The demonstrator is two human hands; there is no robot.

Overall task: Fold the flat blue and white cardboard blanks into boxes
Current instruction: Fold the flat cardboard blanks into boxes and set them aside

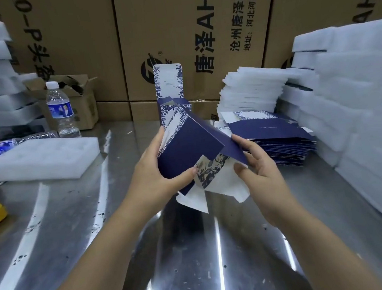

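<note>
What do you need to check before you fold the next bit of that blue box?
1. Left hand grips the half-folded box firmly: ok, thumb in front, fingers behind.
2. Right hand has hold of the blue panel: ok, pinched at its edge.
3. White flaps at the bottom tucked in: not ok, they hang loose and open.
4. Box squared up into shape: not ok, it is slanted and only partly opened.
5. Creases lined up inside: cannot tell, the hands and panels hide them.
6. More flat pieces ready: ok, the stack of blanks lies beside the right hand.
</note>
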